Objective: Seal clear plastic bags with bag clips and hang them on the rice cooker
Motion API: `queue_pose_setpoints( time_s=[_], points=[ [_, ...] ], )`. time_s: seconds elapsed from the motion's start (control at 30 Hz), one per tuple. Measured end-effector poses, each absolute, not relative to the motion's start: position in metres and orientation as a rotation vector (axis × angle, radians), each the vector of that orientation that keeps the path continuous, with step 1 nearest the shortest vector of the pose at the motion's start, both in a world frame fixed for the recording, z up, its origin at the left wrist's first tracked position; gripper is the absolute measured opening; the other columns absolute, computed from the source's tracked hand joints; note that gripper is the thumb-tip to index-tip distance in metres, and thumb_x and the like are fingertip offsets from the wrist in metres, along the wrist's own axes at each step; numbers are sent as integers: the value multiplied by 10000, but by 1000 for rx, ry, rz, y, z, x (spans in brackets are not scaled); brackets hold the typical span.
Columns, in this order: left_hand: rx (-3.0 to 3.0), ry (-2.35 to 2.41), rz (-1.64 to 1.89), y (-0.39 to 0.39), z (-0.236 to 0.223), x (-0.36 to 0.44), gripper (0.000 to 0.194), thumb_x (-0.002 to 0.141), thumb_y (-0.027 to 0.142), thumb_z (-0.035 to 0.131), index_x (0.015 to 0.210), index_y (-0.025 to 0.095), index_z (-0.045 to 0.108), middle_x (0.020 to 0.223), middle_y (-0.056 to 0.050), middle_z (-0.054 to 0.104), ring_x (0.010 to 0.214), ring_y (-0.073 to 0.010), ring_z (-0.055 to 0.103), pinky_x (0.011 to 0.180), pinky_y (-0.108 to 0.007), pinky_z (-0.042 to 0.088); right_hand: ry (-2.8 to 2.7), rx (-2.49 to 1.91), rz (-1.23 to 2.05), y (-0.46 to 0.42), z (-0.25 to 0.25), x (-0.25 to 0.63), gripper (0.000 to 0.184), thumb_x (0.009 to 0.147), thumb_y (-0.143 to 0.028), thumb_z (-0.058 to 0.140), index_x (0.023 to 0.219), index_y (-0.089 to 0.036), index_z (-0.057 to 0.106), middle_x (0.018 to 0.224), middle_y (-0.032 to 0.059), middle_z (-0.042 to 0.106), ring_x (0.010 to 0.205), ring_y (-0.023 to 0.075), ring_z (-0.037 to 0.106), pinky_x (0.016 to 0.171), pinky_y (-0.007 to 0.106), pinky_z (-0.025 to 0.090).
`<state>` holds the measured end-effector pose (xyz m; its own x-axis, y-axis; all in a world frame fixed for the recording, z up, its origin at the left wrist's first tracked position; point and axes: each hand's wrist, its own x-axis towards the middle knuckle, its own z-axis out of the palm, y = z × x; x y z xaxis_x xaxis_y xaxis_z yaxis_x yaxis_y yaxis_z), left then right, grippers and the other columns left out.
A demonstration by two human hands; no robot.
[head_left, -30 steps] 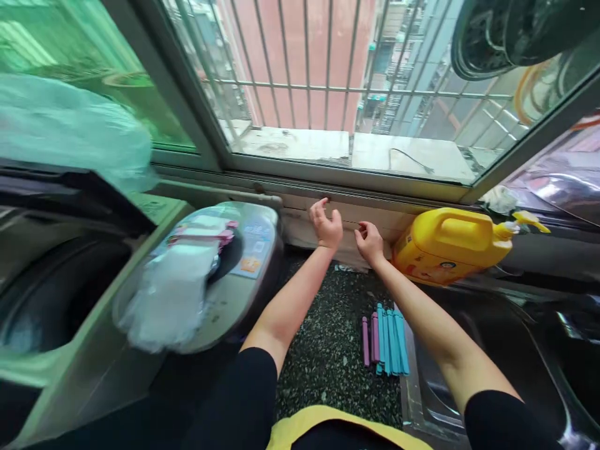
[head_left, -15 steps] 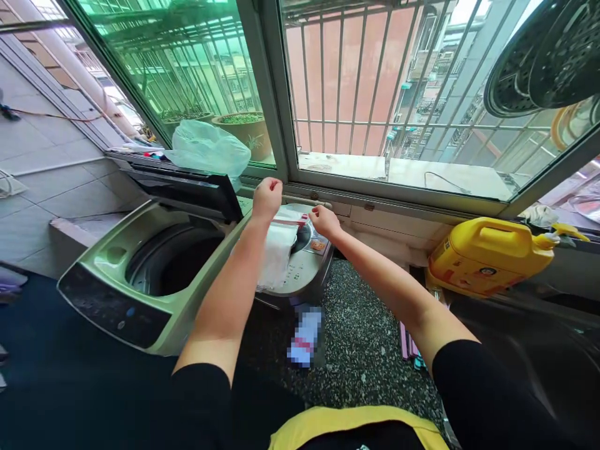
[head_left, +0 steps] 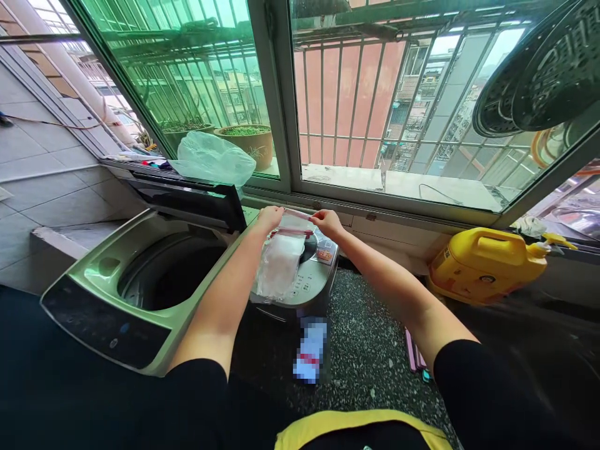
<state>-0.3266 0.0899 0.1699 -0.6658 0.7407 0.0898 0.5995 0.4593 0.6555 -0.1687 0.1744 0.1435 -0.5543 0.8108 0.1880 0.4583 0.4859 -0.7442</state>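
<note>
A clear plastic zip bag (head_left: 281,262) with a red seal strip hangs over the lid of a grey rice cooker (head_left: 313,282). My left hand (head_left: 268,219) pinches the bag's top left corner. My right hand (head_left: 327,222) pinches its top right corner, so the top edge is stretched between them. The bag holds something pale that I cannot make out. Both arms reach forward in black sleeves.
An open top-load washing machine (head_left: 140,287) stands at the left, with a plastic bag (head_left: 213,159) on its raised lid. A yellow jug (head_left: 487,265) lies at the right by the barred window. Pink and blue clips (head_left: 417,359) lie on the speckled counter (head_left: 360,350).
My hands left the window ledge and moved left to the rice cooker. They took hold of the zip bag's top corners and lifted it a little.
</note>
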Motion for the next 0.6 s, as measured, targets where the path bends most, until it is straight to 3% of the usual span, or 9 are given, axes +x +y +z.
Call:
queue_pose_setpoints(
  time_s=[0.17,0.33,0.6],
  points=[
    [1175,2030,1541,68,196,-299,368,804,465,445,593,172,517,548,-12,512,617,-141,510,600,-253,405,-2085,-661,498,147,164,-122,143,815,-266,529,837,-180,641,782,23,647,689,112,559,650,217,422],
    [1227,1594,1728,23,196,-225,352,754,493,524,590,184,483,562,15,435,556,-104,444,581,-240,393,-2002,-434,144,103,169,-36,153,849,-290,497,806,-232,632,807,26,639,771,135,582,742,273,457],
    [1287,1418,1570,-24,149,-101,240,746,437,545,774,207,607,692,-12,566,722,-159,519,684,-250,416,-2042,-591,364,35,137,90,215,844,-288,506,1014,-213,614,827,44,646,672,128,587,646,276,502]
  ],
)
